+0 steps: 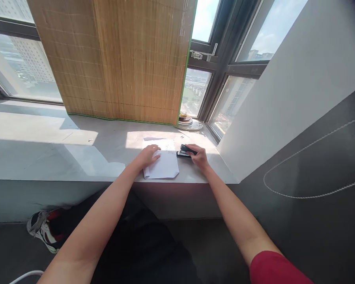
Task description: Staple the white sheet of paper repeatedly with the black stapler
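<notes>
White sheets of paper [162,165] lie on the windowsill near its front edge, with small dark marks near the top right. On their left edge rests my left hand [149,156], its thumb and fingers apart and lying over the paper. Just right of the paper stands a black stapler [183,154]. My right hand [198,156] is closed round its top arm from the right, and the stapler's jaws are apart at the front. My right fingers hide the stapler's rear part.
A bamboo blind [130,63] hangs down to the white sill [47,157]. Stacked plates [189,123] stand in the corner by the window. Small dark bits [182,137] lie behind the stapler. A white wall [272,102] bounds the right, with a hanging beaded cord [298,197].
</notes>
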Demonstrator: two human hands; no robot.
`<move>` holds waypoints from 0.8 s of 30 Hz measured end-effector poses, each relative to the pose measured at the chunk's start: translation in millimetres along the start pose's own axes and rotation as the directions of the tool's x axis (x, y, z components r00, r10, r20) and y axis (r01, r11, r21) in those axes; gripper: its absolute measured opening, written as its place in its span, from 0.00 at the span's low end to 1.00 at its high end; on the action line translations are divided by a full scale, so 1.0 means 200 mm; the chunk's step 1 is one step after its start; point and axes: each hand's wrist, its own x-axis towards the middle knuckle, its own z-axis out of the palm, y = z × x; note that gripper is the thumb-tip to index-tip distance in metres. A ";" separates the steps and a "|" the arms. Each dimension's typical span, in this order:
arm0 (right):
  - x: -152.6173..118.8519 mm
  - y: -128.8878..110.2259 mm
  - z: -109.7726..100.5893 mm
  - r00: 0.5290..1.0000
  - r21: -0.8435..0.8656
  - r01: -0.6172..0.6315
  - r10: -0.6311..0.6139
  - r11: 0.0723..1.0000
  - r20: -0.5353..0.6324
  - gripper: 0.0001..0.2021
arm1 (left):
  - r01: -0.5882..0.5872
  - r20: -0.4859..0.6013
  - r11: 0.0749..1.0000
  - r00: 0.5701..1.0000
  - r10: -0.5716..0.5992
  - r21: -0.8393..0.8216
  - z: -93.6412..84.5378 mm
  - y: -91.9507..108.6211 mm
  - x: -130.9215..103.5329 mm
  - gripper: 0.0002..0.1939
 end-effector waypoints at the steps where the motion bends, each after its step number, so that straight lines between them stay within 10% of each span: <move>1: -0.02 0.01 -0.05 1.000 -0.030 -0.013 0.013 0.999 -0.001 0.14 | -0.007 0.040 1.000 0.999 0.006 0.026 0.02 0.02 0.01 0.23; 5: -0.04 0.04 -0.10 0.997 -0.074 -0.008 0.013 0.997 0.070 0.15 | -0.007 0.138 0.990 0.990 -0.013 0.141 0.05 0.09 0.02 0.28; 13: 0.05 0.06 0.14 0.985 -0.037 0.102 -0.095 0.994 0.147 0.17 | -0.035 0.179 0.988 0.984 0.008 0.150 0.01 0.16 -0.01 0.29; 24: 0.04 0.04 0.17 0.963 -0.412 0.237 -0.156 0.880 0.221 0.22 | -0.104 0.336 0.994 0.938 0.085 0.039 0.05 0.23 0.01 0.30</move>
